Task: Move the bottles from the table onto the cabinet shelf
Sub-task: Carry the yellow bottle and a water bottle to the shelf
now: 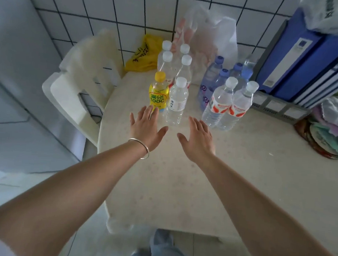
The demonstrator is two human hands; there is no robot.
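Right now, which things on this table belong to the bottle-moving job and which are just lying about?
Job: yellow drink bottle; clear water bottles; blue-capped bottles; left hand; right hand.
Lying about: yellow bag; white plastic bag; blue binders; chair.

Soft, even daylight; edges bend with wide-angle blur.
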